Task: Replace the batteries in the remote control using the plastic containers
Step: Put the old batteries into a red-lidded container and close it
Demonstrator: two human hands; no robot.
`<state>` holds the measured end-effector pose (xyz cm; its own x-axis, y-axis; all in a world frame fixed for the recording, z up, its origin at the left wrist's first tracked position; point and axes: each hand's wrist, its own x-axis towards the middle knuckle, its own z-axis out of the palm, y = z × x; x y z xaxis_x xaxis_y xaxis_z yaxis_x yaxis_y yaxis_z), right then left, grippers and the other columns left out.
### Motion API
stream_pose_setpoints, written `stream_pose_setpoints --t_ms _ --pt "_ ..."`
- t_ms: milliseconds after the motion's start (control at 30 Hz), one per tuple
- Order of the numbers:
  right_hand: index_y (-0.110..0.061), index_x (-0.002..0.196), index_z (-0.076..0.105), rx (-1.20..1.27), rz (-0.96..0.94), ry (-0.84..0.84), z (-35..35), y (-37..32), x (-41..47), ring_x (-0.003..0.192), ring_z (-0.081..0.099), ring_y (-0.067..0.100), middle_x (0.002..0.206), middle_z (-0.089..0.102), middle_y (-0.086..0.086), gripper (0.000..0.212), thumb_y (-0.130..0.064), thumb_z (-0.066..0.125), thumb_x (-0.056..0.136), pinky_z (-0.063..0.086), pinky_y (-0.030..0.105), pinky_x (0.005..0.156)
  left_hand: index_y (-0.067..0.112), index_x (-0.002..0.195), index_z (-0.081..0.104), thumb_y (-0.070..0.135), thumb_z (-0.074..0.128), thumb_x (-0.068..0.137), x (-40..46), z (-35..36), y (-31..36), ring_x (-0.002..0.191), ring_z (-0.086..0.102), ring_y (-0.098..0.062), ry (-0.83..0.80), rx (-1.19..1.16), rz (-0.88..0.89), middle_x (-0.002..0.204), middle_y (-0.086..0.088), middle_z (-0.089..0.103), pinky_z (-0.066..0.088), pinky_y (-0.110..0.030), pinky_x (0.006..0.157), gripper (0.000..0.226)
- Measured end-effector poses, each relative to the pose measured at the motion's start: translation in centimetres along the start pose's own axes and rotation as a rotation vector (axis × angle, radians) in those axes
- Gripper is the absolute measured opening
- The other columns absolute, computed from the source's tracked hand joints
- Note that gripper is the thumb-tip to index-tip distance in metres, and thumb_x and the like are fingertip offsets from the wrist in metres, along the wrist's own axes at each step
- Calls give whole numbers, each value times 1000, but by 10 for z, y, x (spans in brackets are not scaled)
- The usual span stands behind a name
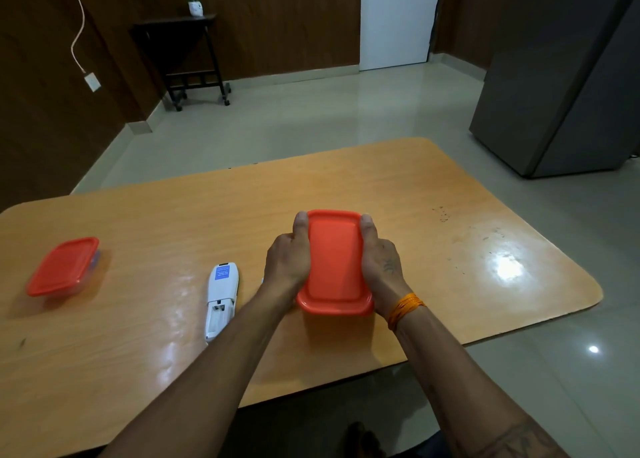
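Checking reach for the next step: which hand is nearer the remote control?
Left. The left hand grips the container just right of the remote control; the right hand holds its far side.

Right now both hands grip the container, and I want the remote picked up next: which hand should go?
Left. The left hand is on the container side nearest the remote; the right hand would probably have to cross over.

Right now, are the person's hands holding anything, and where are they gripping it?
Yes. Both hands, left and right, clasp the red-lidded container by its two long sides, thumbs lying along the lid's edges.
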<state>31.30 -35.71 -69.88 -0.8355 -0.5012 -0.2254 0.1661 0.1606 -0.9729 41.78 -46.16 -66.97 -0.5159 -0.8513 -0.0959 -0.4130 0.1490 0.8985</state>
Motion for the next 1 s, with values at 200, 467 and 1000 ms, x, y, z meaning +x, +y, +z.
stream_pose_setpoints --t_ms 200,467,1000 --pt "-17 71 51 -53 -53 31 3 -6 -6 65 50 23 67 52 5 78 -93 39 81 39 40 63 17 63 57 78 26 98 3 -2 -6 67 59 -30 38 -34 -15 65 -4 60 47 -40 69 78" --pt "-28 111 58 -166 -172 120 -12 0 -18 93 67 19 101 64 -7 20 -42 63 97 64 52 80 13 85 71 77 33 98 12 -1 8 88 71 -30 33 -116 -107 90 -8 74 57 -46 90 75" --pt "-22 80 71 30 -137 430 -61 -3 31 79 73 24 81 74 0 33 -53 77 73 65 51 72 20 104 71 41 79 87 -1 58 16 85 74 -20 -5 -191 45 98 1 75 63 -52 83 28"
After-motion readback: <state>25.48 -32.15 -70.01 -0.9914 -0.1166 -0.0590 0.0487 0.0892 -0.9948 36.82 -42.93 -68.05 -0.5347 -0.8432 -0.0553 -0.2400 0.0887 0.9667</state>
